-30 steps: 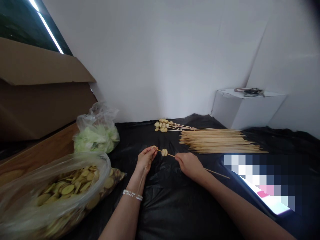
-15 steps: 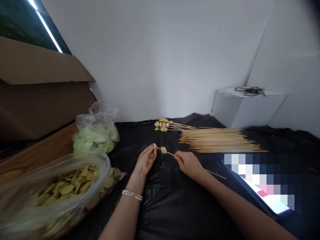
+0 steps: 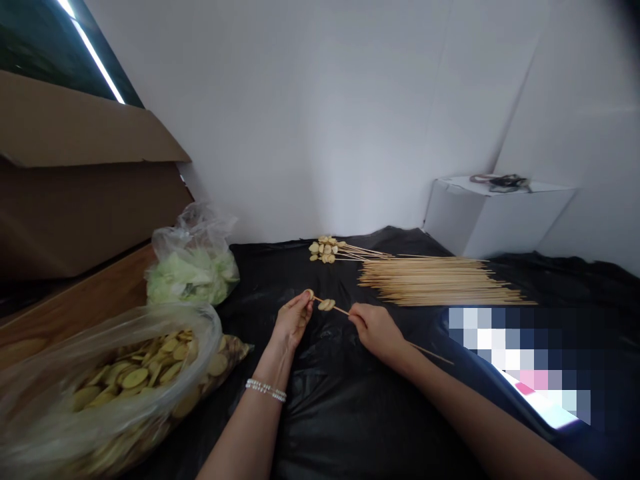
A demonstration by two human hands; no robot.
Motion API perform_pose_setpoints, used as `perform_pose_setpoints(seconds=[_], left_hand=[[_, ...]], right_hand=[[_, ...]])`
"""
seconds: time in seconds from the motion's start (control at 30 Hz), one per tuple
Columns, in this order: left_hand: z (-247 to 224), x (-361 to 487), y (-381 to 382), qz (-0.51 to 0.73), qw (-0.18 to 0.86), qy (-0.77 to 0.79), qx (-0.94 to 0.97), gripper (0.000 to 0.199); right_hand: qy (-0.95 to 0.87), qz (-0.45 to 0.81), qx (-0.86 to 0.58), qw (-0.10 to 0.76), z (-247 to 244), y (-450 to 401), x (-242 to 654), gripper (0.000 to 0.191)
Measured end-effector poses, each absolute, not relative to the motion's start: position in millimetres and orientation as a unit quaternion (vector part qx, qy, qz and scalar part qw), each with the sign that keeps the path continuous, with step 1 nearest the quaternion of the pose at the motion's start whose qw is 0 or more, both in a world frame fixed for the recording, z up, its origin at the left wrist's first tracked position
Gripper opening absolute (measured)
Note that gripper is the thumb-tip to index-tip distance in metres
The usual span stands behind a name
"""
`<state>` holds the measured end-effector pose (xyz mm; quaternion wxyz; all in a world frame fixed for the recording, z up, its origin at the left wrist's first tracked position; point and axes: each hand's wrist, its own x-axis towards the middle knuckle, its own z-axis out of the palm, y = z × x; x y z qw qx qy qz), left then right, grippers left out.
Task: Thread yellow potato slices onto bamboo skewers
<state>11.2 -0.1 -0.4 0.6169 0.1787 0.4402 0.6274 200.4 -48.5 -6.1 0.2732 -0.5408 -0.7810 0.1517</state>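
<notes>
My left fingers pinch a slice at the skewer's tip; my right fingers grip its shaft, above the black sheet, two slices threaded between.

Left hand pinches round pale-yellow slice at tip of thin tan wooden skewer, right hand grips its shaft, two pale-yellow slices threaded between hands, clear plastic bag of sliced yellow rounds near left forearm.
</notes>
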Motion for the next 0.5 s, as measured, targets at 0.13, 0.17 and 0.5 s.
perform_pose_setpoints(seconds=[0.13,0.17,0.5], left_hand=[[-1.7,12.0,-0.6,0.627,0.618,0.438,0.182,0.007],[-2.3,12.1,-0.5,0.627,0.618,0.439,0.182,0.007],[-3.1,13.4,-1.2,0.615,0.620,0.447,0.195,0.010]], right_hand=[[-0.781,0.134,-0.542,0.280,-7.9,-48.6,199.8,0.015],[-0.782,0.135,-0.541,0.278,-8.3,-48.7,199.7,0.016],[-0.787,0.121,-0.541,0.273,-9.6,-47.8,199.5,0.016]])
